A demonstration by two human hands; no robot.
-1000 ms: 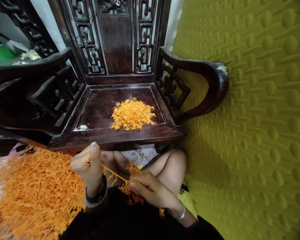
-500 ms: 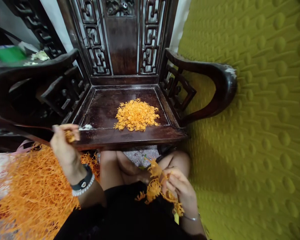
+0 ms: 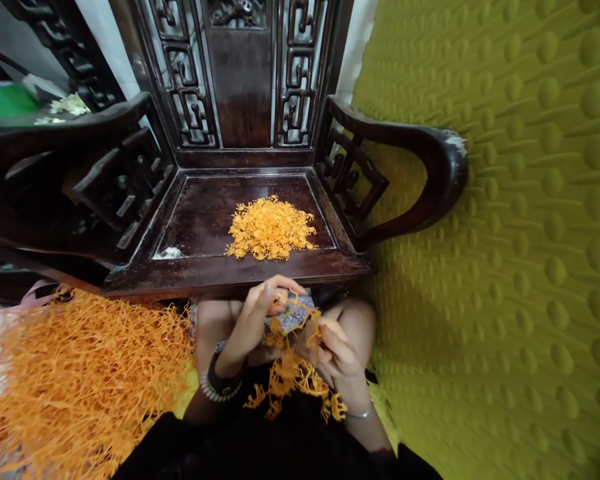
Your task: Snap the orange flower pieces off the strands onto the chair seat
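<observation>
An orange strand [image 3: 300, 310] is being held between two bare hands above the lap, beyond the front edge of a dark wooden chair [image 3: 200, 207]. Its upper end is apparently being pinched by the left hand [image 3: 250, 317], whose thumb and curled fingers are nearly closed; how firmly cannot be told. By the right hand [image 3: 341, 350], another part is being gripped between thumb and bent fingers, while branching orange pieces [image 3: 287, 375] are being left to dangle below.

On the chair seat, a mound of small orange pieces [image 3: 273, 230] is being kept; at the left, a large heap of loose orange strands [image 3: 80, 373] is being spread beside the person's leg.

From its thin, drooping form, a light, soft and pliable material is being suggested, little prone to slipping but likely to tangle, its fine branches perhaps tearing easily. The best hold is probably being offered by the main stem, close to a joint, rather than by the curled tips.
</observation>
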